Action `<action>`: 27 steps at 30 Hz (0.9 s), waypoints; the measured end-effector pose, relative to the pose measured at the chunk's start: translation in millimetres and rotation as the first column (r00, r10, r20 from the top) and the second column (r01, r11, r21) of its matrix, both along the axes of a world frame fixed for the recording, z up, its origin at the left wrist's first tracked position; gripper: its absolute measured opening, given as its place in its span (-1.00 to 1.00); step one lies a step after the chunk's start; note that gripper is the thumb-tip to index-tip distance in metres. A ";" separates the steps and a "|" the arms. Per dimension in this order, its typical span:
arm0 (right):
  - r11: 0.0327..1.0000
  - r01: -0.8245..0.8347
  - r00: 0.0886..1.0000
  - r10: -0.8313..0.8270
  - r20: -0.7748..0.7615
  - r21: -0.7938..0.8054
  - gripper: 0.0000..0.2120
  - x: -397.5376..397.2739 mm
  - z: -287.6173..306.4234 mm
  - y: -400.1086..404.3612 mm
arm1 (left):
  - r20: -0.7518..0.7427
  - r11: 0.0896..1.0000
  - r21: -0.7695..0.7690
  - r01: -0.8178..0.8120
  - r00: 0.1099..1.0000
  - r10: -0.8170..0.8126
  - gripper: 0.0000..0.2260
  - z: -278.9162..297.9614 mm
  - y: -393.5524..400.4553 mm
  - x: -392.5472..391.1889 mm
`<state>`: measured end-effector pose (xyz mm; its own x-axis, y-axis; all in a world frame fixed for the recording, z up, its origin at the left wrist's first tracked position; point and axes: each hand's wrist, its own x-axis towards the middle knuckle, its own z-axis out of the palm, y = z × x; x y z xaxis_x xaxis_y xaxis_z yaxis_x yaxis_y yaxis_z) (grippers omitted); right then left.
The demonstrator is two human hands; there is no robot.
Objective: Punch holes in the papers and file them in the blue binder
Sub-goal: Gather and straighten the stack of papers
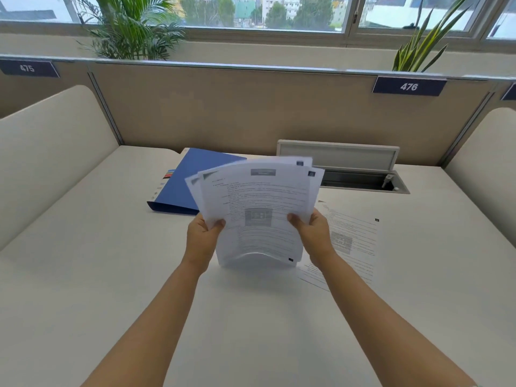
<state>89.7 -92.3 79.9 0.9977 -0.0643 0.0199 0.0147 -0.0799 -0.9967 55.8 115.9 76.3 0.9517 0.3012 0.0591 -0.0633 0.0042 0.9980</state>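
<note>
a bunch of papers (pixel 259 208) stands up on its bottom edge on the white desk (pixel 97 275), right in the middle and close to the person. the sheets are not lined up; their top corners fan out a bit, and the bottom edge bends where it meets the desk. the left hand (pixel 202 238) grips the left side of the bunch, with the thumb on the front page and the fingers curled behind. the right hand (pixel 314 233) grips the right side the same way, thumb in front. the print on the pages is too blurry to read, but there is a grey picture in the middle of the front page. one more sheet (pixel 351 244) lies flat on the desk just to the right, partly under the right hand and arm. behind the papers, on the left, the blue binder (pixel 187 185) lies flat and closed on the desk, with its spine facing the person, and the bunch hides its right part. to the right of the binder, at the back of the desk, a cable hatch (pixel 337 157) has its lid tipped up. a tan wall panel (pixel 223 107) runs behind the desk, with a dark tag that says 476 (pixel 409 86) on the right and one that looks like 475 (pixel 28 68) on the left. green plants (pixel 131 32) stand behind the panel by the windows (pixel 265 12).
</note>
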 end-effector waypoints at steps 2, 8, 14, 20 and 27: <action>1.000 0.011 0.999 -0.011 -0.039 -0.011 -0.81 -2.7 -3.4 1.6 | -0.028 1.000 0.012 0.015 0.999 -0.015 -0.84 -4.4 -1.6 -0.3; 1.000 0.006 0.999 -0.008 -0.044 -0.030 -0.89 -2.2 -0.9 2.9 | -0.042 1.000 0.012 0.017 0.999 -0.017 -0.82 -1.3 -6.1 0.2; 0.999 0.017 0.992 -0.022 -0.124 -0.043 -0.76 -11.4 -10.8 1.4 | -0.133 0.997 0.054 0.061 0.990 -0.054 -0.84 -14.1 -7.1 -1.5; 0.991 0.035 0.987 -0.054 -0.152 -0.126 -0.67 -6.3 -11.1 -18.8 | -0.166 0.996 0.093 0.008 0.986 0.008 -0.90 -13.0 -19.5 6.8; 0.688 0.081 0.696 -0.557 -0.453 -0.721 -0.26 -15.5 -53.7 -92.1 | -0.426 0.995 0.088 0.052 0.905 -0.009 -0.88 -33.9 -32.4 4.2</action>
